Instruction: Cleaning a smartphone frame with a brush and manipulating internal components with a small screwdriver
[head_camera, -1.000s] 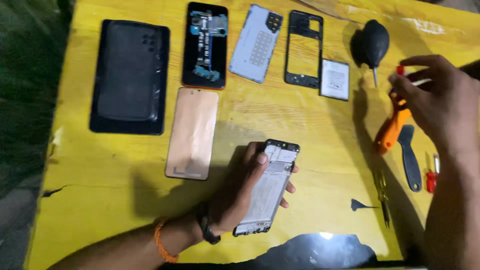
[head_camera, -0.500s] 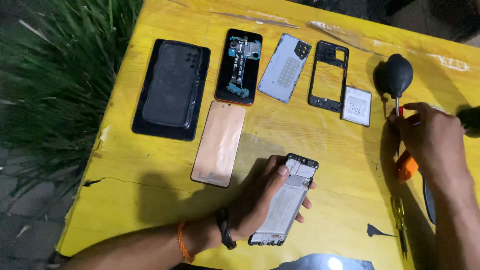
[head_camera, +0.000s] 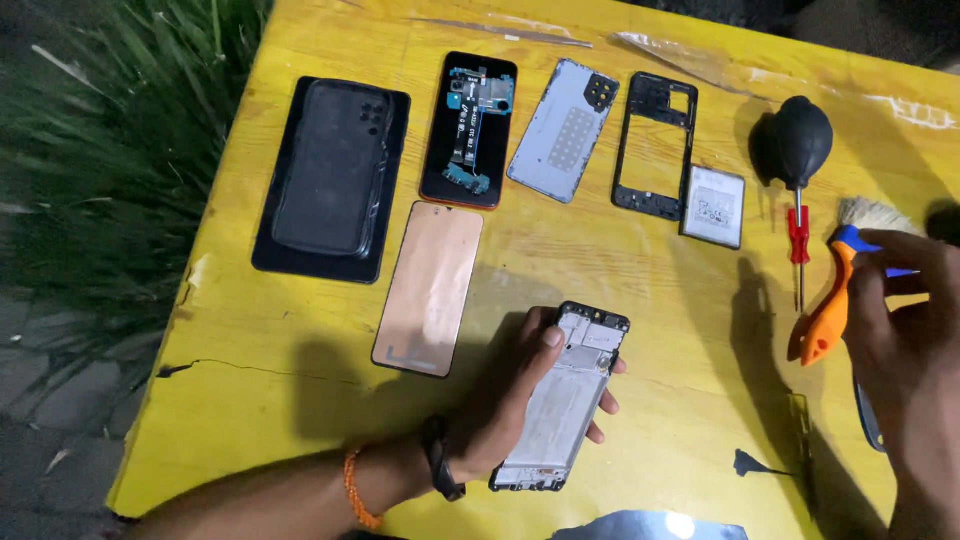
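Observation:
My left hand (head_camera: 520, 400) holds a bare phone frame (head_camera: 562, 412) flat against the yellow table (head_camera: 300, 400), fingers wrapped under it. At the right edge my right hand (head_camera: 905, 350) grips a small brush with an orange handle (head_camera: 826, 315) and pale bristles, lifted just above the table. Beside the left hand lies a copper-coloured panel (head_camera: 430, 288).
Along the back lie a black case on a dark mat (head_camera: 332, 180), an opened phone with its circuit board (head_camera: 470, 130), a pale blue back cover (head_camera: 563, 130), a black mid-frame (head_camera: 654, 145), a battery (head_camera: 713, 207), a black rubber blower (head_camera: 802, 143) and a red screwdriver (head_camera: 798, 250). Grass borders the table's left.
My right hand has picked up the orange-handled brush and drawn it toward the right edge. The view has shifted left, showing more grass. My left hand stays on the frame.

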